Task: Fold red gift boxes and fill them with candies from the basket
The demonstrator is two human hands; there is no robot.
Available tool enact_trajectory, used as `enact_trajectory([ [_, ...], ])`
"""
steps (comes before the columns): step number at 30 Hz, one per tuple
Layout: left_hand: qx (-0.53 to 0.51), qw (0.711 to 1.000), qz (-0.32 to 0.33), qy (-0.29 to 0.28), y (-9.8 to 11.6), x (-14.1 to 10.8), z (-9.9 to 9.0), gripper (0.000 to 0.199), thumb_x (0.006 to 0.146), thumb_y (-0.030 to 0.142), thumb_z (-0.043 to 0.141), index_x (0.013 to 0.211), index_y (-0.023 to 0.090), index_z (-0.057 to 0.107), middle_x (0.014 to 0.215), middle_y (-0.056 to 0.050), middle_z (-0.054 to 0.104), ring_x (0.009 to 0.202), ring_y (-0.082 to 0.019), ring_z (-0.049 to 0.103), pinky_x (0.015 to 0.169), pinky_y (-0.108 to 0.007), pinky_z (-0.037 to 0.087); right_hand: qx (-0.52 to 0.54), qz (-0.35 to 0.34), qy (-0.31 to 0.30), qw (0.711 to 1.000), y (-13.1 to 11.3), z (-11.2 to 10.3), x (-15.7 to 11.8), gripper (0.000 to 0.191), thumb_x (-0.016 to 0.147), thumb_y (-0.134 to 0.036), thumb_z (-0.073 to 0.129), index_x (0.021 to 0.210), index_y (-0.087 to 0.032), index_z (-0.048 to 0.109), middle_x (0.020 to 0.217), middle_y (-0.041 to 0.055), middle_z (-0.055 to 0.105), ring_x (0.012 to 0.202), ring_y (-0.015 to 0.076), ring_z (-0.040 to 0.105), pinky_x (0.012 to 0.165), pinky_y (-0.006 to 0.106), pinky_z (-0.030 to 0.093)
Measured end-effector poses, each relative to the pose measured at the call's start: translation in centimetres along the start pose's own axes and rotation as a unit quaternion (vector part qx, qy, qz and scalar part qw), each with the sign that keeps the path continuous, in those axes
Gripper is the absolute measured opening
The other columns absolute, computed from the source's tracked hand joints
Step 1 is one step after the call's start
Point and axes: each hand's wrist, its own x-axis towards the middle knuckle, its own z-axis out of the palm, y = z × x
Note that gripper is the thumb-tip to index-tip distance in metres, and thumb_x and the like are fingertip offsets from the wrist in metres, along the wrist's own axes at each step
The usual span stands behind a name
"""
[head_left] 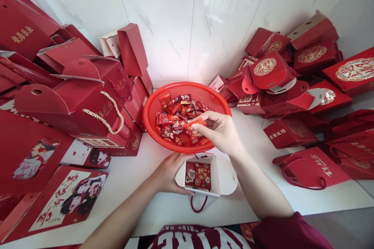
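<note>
My right hand [219,129] pinches a candy in an orange-red wrapper [195,123] above the near right side of a red plastic basket [149,122]. Many wrapped candies [178,111] in red and brown lie inside that basket. My left hand [170,173] grips the left side of an open gift box [216,181], white inside, with its flaps spread. Red printed packets [198,175] lie in the box. A dark red cord handle [200,207] loops from its near side onto the table.
Red gift boxes and bags [76,105] crowd the left of the white table [245,208]. More red boxes [271,70] are piled at the right, with a corded red bag [315,167] nearer. A white tiled wall [163,19] rises behind the basket.
</note>
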Motion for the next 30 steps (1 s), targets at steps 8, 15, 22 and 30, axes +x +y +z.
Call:
enact_trajectory([
  [8,-0.008,1.000,0.002,0.001,0.0,0.1,0.1,0.105,0.055,0.055,0.090,0.142,0.026,0.039,0.133,-0.014,0.058,0.119,-0.033,0.061,0.100,-0.043,0.051,0.269,0.152,0.001,0.951,0.0,-0.7,1.0,0.031,0.079,-0.037,0.081,0.093,-0.020,0.059,0.083,-0.0020,0.069,0.074,0.0133,0.075,0.055,0.015,0.059],
  [15,-0.009,1.000,-0.004,-0.002,0.0,0.1,0.0,0.102,0.055,0.048,0.091,0.142,0.027,0.039,0.133,-0.015,0.058,0.119,-0.033,0.061,0.101,-0.043,0.051,0.216,0.115,-0.015,0.969,0.2,-0.6,0.8,0.041,0.079,-0.032,0.082,0.112,-0.019,0.060,0.083,-0.0008,0.073,0.077,0.0129,0.075,0.065,0.017,0.062],
  [22,-0.010,1.000,-0.001,0.001,-0.1,0.1,0.1,0.106,0.055,0.057,0.089,0.143,0.027,0.039,0.133,-0.014,0.058,0.117,-0.032,0.061,0.101,-0.043,0.051,0.140,0.058,-0.026,0.988,-0.7,-0.6,-0.2,0.033,0.083,-0.030,0.077,0.107,-0.018,0.058,0.081,0.0001,0.073,0.074,0.0134,0.074,0.069,0.023,0.062],
  [30,0.003,1.000,-0.015,-0.012,-0.1,0.2,0.2,0.099,0.057,0.056,0.088,0.139,0.025,0.043,0.126,-0.014,0.061,0.112,-0.033,0.062,0.096,-0.044,0.054,-0.242,0.074,-0.306,0.918,-1.6,-1.3,-4.0,0.007,0.088,-0.021,0.069,0.085,-0.018,0.063,0.075,-0.0025,0.068,0.063,0.0097,0.059,0.058,0.021,0.043],
])
